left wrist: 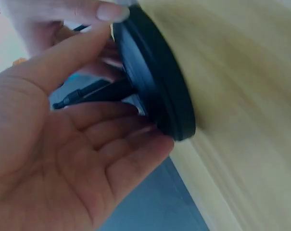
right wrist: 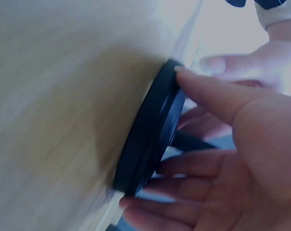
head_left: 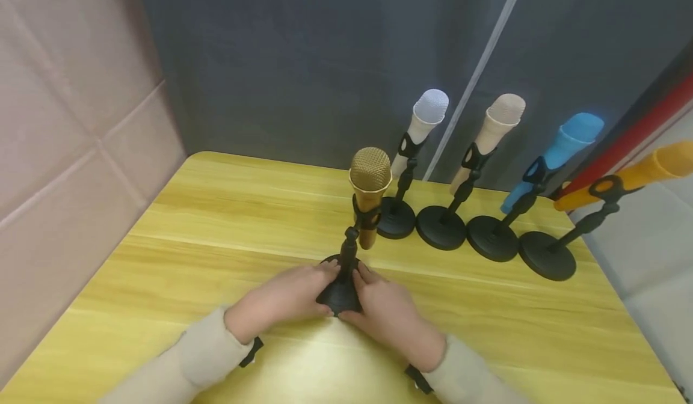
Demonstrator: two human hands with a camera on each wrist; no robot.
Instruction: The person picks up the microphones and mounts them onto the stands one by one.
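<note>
A gold microphone point(head_left: 370, 172) sits in the clip of a black desk stand point(head_left: 349, 247), its head tilted up. On the left of the stand's round base point(left wrist: 157, 72), my left hand point(head_left: 289, 299) holds the rim between thumb and fingers. My right hand point(head_left: 390, 311) grips the opposite side of the base point(right wrist: 147, 134) the same way, thumb at the near edge. In both wrist views the base is at the tabletop; whether it is slightly raised I cannot tell.
To the right stand more microphones on black stands in a slanting row: white point(head_left: 428, 115), beige point(head_left: 500, 121), blue point(head_left: 574, 136) and orange point(head_left: 649, 166). They share the wood-grain table point(head_left: 216, 211), backed by a dark grey panel point(head_left: 271, 61). A pale padded wall point(head_left: 70, 139) borders the left.
</note>
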